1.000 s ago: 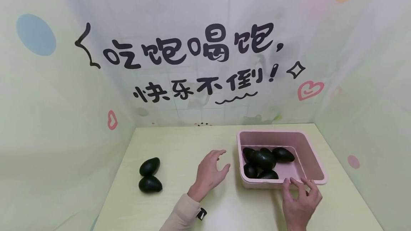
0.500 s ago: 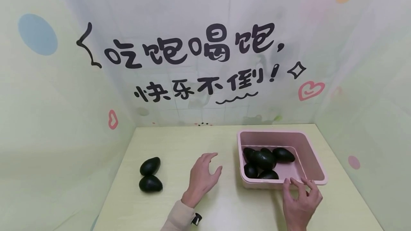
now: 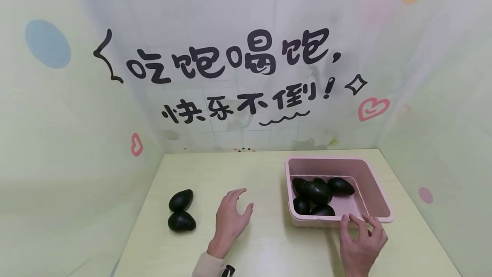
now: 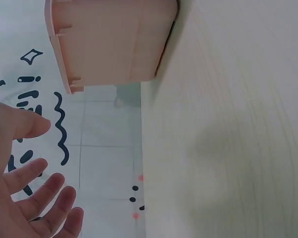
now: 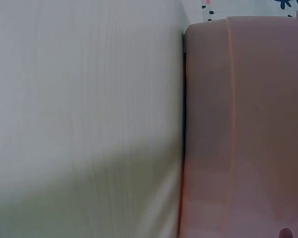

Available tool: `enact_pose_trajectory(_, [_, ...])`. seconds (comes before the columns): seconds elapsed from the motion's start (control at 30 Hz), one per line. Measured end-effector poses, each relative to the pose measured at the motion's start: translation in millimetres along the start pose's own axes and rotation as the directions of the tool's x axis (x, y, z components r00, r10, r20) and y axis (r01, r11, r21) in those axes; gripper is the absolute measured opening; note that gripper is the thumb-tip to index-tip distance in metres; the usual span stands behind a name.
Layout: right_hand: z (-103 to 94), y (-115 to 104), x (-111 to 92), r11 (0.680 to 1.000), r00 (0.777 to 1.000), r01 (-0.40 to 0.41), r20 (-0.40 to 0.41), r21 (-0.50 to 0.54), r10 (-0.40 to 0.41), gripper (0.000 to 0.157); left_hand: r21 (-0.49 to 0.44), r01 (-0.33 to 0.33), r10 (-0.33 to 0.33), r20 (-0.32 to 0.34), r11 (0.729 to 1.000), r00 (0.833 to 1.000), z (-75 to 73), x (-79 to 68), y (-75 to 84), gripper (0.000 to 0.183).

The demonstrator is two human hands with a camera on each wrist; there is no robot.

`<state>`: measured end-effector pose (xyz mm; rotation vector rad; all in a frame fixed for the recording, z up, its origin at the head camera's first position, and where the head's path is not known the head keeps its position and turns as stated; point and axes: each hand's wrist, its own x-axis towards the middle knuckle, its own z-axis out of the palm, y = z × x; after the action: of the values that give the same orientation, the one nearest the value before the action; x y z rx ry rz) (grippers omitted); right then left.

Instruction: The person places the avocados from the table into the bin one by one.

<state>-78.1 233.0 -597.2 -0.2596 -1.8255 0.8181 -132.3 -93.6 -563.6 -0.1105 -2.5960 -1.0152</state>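
My left hand (image 3: pixel 230 223) hovers over the middle of the table, fingers spread in a loose curve around nothing. In the left wrist view the same hand (image 4: pixel 30 183) shows thumb and fingers apart. Two dark avocados (image 3: pixel 181 200) lie touching each other to its left. At the right stands a pink plastic bin (image 3: pixel 355 163) with several avocados (image 3: pixel 317 192) heaped mostly in its left half. My right hand (image 3: pixel 361 247) holds the bin's near rim with bent fingers and thumb. One fingertip (image 5: pixel 286 233) shows against the bin's outer wall in the right wrist view.
A pale wood-grain table (image 3: pixel 215 170) carries everything. Light printed cloth walls (image 3: pixel 215 12) with large black lettering enclose it at the back and both sides. A dark strap (image 3: pixel 228 271) shows at the left sleeve (image 3: pixel 209 264).
My left hand has drawn away from the bin, moving left and slightly nearer, toward the two loose avocados. The right hand stays at the rim, and the avocados keep their places.
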Motion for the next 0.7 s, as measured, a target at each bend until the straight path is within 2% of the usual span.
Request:
enact_pose_trajectory(0.23, [0.1,0,0,1.000,1.000,-0.007,-0.006,0.009,0.007,0.031,-0.006,0.074,-0.074,-0.033,0.997,0.997,-7.3,-4.4,-14.2,0.044])
enact_pose_trajectory(0.5, [2.1,0,1,1.000,1.000,0.003,-0.027,0.025,-0.003,0.030,-0.021,0.150,-0.151,-0.038,0.988,0.988,-3.7,-16.5,-27.2,0.044])
enact_pose_trajectory(0.7, [1.1,-1,0,1.000,1.000,-0.007,-0.023,0.029,0.008,0.028,-0.029,0.185,-0.187,-0.083,0.982,0.979,-5.6,-23.5,-41.1,0.044])
